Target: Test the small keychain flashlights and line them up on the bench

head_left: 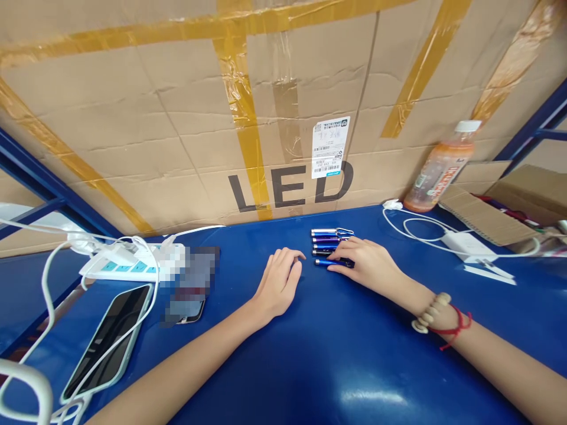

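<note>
Several small blue and silver pen-like torches (328, 240) lie side by side in a row on the blue table (336, 354). My right hand (365, 264) rests on the near end of the row, fingers laid flat over the nearest ones. A bead bracelet and a red string circle that wrist. My left hand (280, 282) lies palm down on the table just left of the row, fingers loosely curled, holding nothing.
A big taped cardboard box marked LED (287, 118) stands behind the table. A power strip (133, 265) with white cables and two phones (108, 339) lie at left. At right are an orange drink bottle (438, 171), a white charger (463, 243) and flat cardboard (482, 215).
</note>
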A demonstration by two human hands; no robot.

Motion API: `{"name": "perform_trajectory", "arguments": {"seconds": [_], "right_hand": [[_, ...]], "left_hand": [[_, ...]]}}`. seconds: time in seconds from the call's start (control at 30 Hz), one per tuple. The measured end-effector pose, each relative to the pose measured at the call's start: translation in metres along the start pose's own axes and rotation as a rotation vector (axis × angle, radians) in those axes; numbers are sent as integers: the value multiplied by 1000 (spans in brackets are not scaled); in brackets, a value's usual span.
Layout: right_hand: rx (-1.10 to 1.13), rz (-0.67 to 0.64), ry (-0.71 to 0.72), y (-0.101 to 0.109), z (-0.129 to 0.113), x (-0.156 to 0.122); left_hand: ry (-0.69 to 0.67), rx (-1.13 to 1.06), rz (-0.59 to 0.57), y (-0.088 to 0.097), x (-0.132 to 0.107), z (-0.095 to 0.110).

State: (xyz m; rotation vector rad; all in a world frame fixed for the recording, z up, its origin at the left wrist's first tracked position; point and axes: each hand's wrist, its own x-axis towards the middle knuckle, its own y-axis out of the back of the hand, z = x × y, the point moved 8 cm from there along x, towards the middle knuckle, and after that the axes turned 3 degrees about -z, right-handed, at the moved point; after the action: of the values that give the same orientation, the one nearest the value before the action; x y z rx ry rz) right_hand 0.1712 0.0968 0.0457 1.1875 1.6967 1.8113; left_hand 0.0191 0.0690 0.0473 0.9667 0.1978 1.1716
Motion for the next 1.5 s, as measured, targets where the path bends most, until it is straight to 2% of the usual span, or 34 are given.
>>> {"name": "perform_trajectory", "arguments": {"seconds": [0.13,0.27,0.37,0.47,0.53,0.6,0.7,0.8,0.93,1.03,1.07,1.13,1.2,1.27,1.37,1.5], "right_hand": [[35,68,0,1,5,2],[10,142,-68,6,5,6],[-36,146,-79,3,1,10],[-49,19,-115,-15,4,19],[-7,-108,-134,-31,8,26],[53,-182,-122,-40,9,33],[93,-197,-57,-44,0,47],[105,-217,14,-48,-19,63],[139,-261,96,-56,-61,82],[191,-290,178,-61,-98,92],[212,-291,203,-62,-109,94],[252,-303,243,-64,-128,98],[286,-302,257,-67,-140,103],[316,-292,261,-68,-148,107],[360,-284,265,-70,-156,111],[406,-254,274,-59,-158,112]], "left_hand": [[-15,12,8,1,-2,3],[-16,17,27,4,-4,5],[-14,24,33,5,-6,7],[-21,32,41,7,-7,9],[-40,42,49,8,-8,11],[-88,69,59,10,-10,15],[-238,146,65,10,-15,29],[-419,241,82,6,-22,47],[-774,450,138,-7,-40,78],[-1018,596,115,-18,-56,101],[-1079,619,120,-19,-61,108],[-1186,599,231,-10,-70,126],[-1252,538,387,5,-78,142],[-1280,540,445,10,-81,155],[-1301,563,471,12,-81,167],[-1304,664,434,5,-85,169]]}}
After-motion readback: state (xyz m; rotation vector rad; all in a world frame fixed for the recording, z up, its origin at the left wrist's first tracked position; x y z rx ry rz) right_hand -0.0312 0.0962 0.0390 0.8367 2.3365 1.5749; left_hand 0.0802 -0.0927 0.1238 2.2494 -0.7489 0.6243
